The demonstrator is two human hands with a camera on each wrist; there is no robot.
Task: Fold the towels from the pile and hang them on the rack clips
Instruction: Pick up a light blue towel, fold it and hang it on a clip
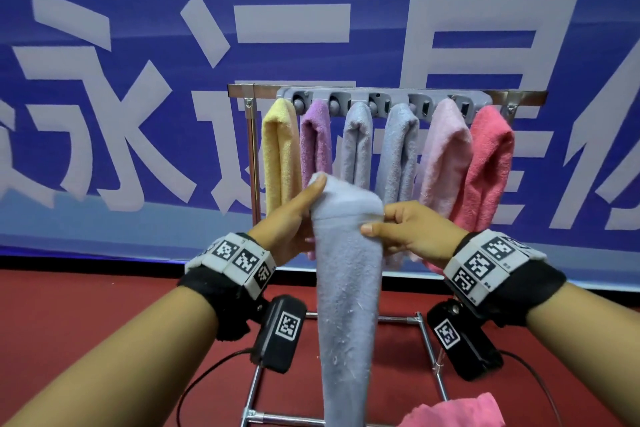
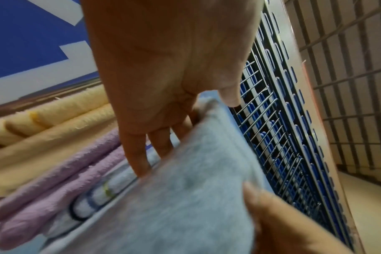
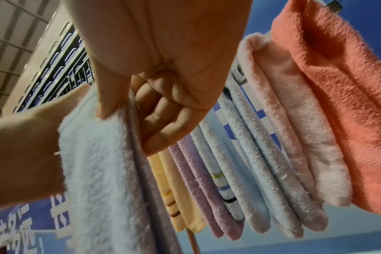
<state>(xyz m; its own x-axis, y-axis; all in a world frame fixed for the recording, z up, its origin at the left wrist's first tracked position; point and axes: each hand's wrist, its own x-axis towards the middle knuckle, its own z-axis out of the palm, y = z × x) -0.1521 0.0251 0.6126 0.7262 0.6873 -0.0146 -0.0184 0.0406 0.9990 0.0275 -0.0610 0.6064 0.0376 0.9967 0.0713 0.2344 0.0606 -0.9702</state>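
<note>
Both hands pinch the pale grey-blue terry towel (image 1: 348,253) — left hand (image 1: 294,219), right hand (image 1: 412,232); keep the folded top edges aligned — then feed it into a clip.

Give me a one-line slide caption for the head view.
Both hands, left hand and right hand, grip a folded pale blue towel before a rack holding six hung towels.
</note>
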